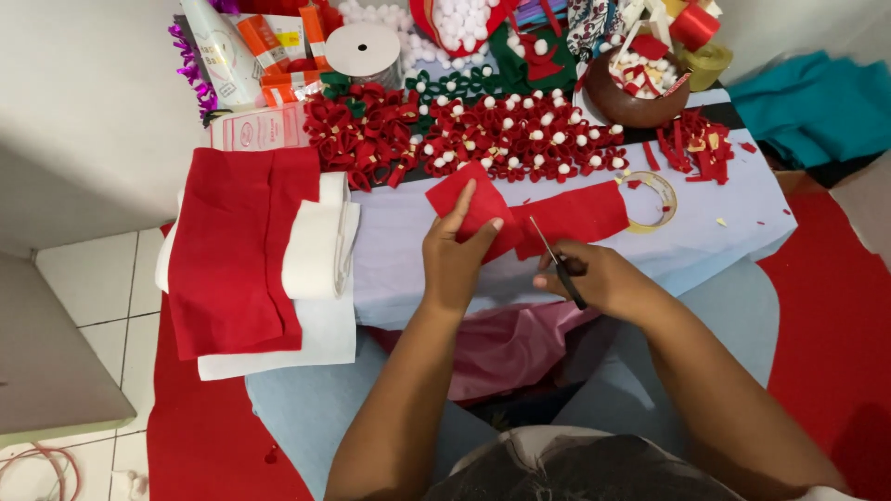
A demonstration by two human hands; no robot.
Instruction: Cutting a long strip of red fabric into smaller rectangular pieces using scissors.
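The left hand [455, 255] pinched a small piece of red felt [469, 206] between thumb and fingers, held up just above the bench [742, 218]. The right hand [599, 278] gripped a pair of scissors [557, 263] — blades close together, tips at the felt's lower edge. A longer red strip [580, 215] lay just beyond, near a tape roll [652, 199] and a heap of red bows [520, 134].
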